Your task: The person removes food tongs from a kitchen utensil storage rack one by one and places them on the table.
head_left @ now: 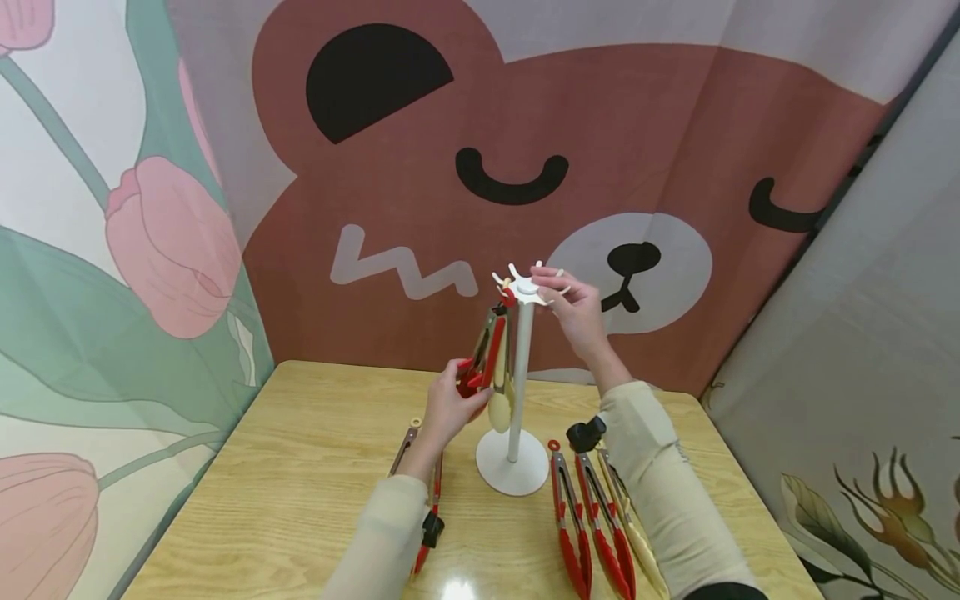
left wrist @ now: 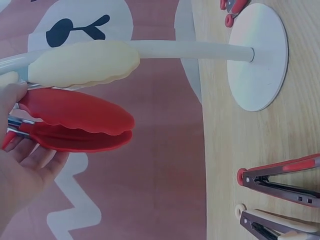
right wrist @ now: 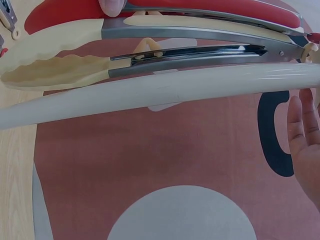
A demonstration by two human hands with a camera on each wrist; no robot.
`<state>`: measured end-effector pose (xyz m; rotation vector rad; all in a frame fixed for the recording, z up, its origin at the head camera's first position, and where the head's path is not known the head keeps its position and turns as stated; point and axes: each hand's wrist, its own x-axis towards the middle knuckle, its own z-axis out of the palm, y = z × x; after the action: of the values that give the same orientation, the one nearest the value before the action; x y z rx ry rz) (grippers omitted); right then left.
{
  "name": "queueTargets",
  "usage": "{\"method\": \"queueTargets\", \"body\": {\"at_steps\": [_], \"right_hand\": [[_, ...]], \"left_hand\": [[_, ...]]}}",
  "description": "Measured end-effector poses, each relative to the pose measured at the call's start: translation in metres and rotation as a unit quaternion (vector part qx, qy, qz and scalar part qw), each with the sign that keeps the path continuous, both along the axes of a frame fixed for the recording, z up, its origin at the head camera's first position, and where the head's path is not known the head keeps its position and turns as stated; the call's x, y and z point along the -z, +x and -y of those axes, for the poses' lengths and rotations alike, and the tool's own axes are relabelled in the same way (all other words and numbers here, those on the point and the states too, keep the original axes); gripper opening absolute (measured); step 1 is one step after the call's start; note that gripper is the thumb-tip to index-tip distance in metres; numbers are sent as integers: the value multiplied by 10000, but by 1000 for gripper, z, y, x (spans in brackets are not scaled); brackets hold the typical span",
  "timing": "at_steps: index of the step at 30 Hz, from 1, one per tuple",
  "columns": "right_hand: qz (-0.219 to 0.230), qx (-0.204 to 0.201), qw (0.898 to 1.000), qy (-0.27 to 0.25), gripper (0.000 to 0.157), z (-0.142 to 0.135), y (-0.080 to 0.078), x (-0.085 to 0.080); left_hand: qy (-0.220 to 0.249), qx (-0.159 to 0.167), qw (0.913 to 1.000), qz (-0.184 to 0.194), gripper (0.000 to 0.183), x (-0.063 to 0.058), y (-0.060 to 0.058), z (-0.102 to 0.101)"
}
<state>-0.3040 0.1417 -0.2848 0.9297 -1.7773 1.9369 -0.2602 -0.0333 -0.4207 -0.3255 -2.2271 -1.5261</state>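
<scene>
A white stand [head_left: 522, 375] with a round base and a ring of hooks on top [head_left: 525, 287] stands upright on the table. Cream-tipped tongs [right wrist: 55, 47] hang from it, close beside the pole. Next to them are red tongs [left wrist: 80, 112], their ring up at a hook; whether it is fully on the hook I cannot tell. My left hand [head_left: 450, 404] grips the red tongs low down, near their heads. Up at the hooks, my right hand [head_left: 577, 312] holds the edge of the stand's top between thumb and fingers.
Right of the base lie red tongs [head_left: 572, 517], a second red pair [head_left: 606, 525] and a cream pair [head_left: 637, 542]. On the left, more red tongs [left wrist: 280, 175] and cream tongs [left wrist: 270, 225] lie partly behind my left arm. A bear-print curtain [head_left: 405, 333] hangs behind the table.
</scene>
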Motion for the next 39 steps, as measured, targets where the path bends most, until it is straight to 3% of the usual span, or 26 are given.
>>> {"method": "queueTargets", "body": {"at_steps": [23, 39], "right_hand": [[-61, 2, 10000, 73, 22, -1, -2, 1], [-85, 18, 9999, 102, 21, -2, -2, 1]], "left_hand": [[-303, -340, 9963, -723, 48, -6, -3, 6], [-263, -267, 9953, -892, 46, -6, -3, 10]]}}
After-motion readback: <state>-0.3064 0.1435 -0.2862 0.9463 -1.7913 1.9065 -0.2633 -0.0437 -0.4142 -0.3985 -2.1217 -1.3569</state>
